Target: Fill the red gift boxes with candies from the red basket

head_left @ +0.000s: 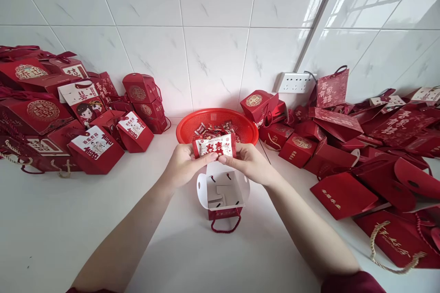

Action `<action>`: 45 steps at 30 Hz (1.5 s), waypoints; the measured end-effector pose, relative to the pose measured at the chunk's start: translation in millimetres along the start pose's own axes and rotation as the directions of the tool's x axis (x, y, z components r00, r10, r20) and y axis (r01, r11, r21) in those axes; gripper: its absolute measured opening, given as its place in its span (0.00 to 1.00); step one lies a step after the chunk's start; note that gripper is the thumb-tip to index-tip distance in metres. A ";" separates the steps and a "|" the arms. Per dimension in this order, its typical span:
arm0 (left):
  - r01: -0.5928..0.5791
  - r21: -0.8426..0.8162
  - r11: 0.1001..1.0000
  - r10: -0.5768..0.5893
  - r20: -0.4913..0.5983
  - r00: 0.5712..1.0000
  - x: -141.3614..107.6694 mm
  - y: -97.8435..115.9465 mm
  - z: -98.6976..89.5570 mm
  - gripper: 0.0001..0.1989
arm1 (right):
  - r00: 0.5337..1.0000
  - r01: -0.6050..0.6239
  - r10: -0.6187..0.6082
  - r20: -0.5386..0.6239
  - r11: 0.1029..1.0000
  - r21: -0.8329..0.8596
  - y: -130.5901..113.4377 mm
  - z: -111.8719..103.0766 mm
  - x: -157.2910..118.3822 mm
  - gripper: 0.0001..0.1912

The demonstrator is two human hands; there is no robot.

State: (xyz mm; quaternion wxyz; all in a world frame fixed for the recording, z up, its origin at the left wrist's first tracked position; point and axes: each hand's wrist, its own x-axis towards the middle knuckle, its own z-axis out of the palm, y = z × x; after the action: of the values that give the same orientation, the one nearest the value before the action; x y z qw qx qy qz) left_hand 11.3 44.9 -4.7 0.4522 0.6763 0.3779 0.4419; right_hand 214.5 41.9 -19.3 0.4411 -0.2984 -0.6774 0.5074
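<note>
Between my two hands is a white and red wrapped candy packet (217,145), held level above an open gift box. My left hand (187,161) grips its left end with the thumb on the front. On the opposite end, my right hand (248,160) pinches it the same way. Below stands the red gift box (225,214), its white flaps spread, its white inside showing and a dark red cord handle hanging at the front. Just behind my hands sits a red plastic basket (184,123) holding several small wrapped candies (225,127).
Red gift boxes (44,110) are stacked at the left. Two more boxes (140,89) stand one on the other near the wall. A big heap of red boxes (347,192) fills the right side. A white power strip (295,82) is at the tiled wall.
</note>
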 end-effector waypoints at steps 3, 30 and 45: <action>0.009 -0.010 1.000 -0.009 0.029 1.000 0.8 -0.9 -0.7 0.12 | 1.000 -0.001 0.001 0.004 1.000 -0.012 4.7 1.0 0.5 0.15; 0.039 0.600 0.799 -0.054 0.007 0.999 7.5 1.8 -40.3 0.19 | 0.999 0.027 -0.033 0.008 0.647 -0.762 -3.1 -24.3 -8.9 0.13; -0.147 0.782 0.606 0.050 0.147 0.988 37.8 -76.8 -42.7 0.24 | 0.930 -0.185 0.359 -0.083 0.259 -0.948 46.5 -73.9 80.2 0.16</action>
State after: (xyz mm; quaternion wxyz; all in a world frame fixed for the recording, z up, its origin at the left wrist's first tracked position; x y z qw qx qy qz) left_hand -25.2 114.6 -59.1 0.1028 0.8491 0.4708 0.2163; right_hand 244.4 155.8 -32.8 0.0362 -0.5720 -0.8129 0.1034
